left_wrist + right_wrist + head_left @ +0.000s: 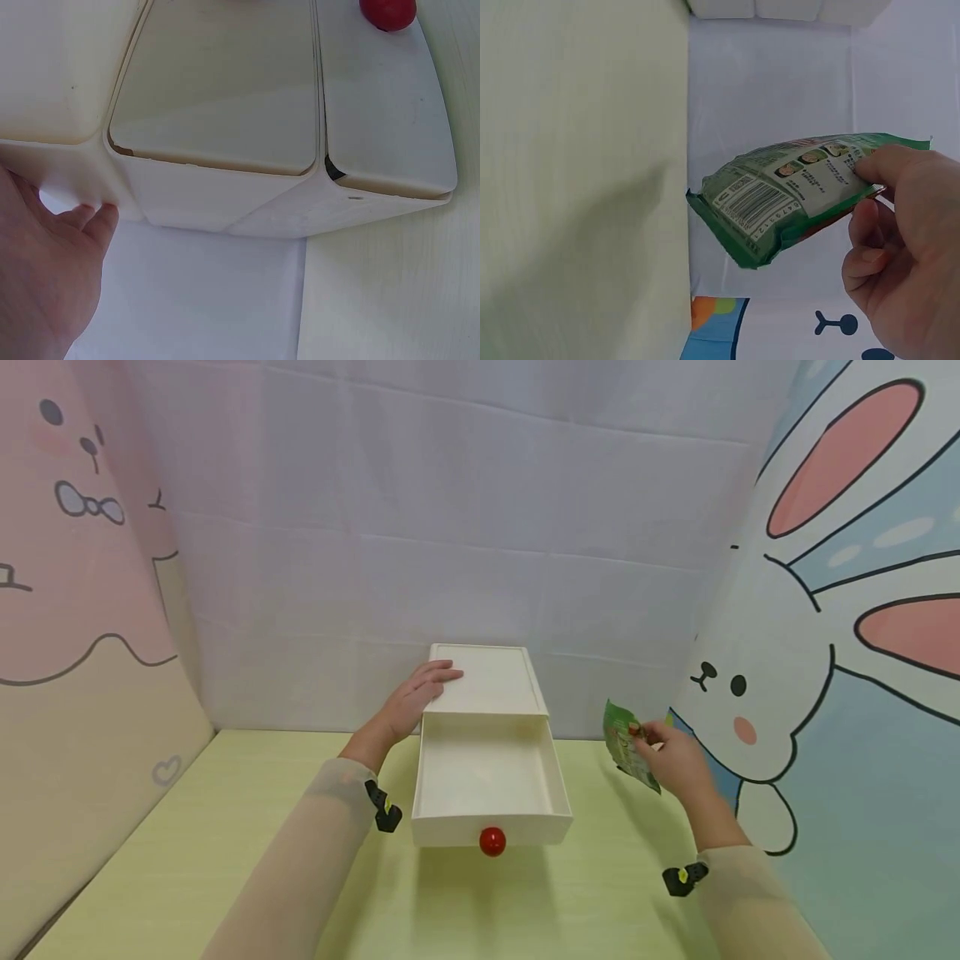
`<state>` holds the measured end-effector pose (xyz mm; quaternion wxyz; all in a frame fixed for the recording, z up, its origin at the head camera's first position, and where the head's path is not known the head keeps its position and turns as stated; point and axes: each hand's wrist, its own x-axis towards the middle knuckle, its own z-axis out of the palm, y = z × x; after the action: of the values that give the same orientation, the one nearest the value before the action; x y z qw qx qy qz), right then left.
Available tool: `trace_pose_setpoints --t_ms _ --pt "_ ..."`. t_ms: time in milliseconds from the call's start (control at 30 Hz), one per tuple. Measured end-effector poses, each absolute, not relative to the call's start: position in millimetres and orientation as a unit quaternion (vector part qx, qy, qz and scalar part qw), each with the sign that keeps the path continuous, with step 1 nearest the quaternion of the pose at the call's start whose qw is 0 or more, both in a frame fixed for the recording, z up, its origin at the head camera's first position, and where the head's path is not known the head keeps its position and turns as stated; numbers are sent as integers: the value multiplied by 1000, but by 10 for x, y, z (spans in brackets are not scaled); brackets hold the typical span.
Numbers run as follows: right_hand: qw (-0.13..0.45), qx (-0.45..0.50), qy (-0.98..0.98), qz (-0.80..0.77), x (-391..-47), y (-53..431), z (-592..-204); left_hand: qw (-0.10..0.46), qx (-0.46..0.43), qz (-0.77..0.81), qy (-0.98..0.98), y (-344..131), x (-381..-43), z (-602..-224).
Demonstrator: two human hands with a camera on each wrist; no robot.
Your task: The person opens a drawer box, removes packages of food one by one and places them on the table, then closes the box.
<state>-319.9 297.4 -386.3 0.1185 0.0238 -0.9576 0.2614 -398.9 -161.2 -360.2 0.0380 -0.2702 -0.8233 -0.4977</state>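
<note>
A white drawer unit (487,681) stands against the back curtain, its top drawer (483,768) pulled out with a bare floor and a red round knob (492,842) on its front. My left hand (416,693) rests on the unit's upper left edge, fingers lying over the top. In the left wrist view, that hand (52,262) touches the unit's side. To the right of the unit, my right hand (678,764) pinches a green snack packet (626,743) between thumb and fingers, above the table. The right wrist view shows the packet's printed back with a barcode (757,204).
Two lower drawers (217,82) are closed beneath the pulled-out one, and a red knob (388,9) shows on the lowest. The pale yellow-green table (285,827) meets a white curtain (450,527) behind. A wall with a rabbit drawing (780,693) stands close beside my right hand.
</note>
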Motion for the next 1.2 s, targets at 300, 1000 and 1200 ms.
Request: trace_pose_setpoints --t_ms 300,1000,1200 --pt "77 61 -970 224 -3314 2919 -4212 39 -271 -499 -822 -1603 -3988 -3588" --pt "25 47 -964 260 -3312 2807 -4349 45 -281 -493 -822 -1597 -3976 -3594" --pt "42 65 -961 267 -3268 2800 -4263 43 -282 -498 -819 -1611 -3979 -3604"
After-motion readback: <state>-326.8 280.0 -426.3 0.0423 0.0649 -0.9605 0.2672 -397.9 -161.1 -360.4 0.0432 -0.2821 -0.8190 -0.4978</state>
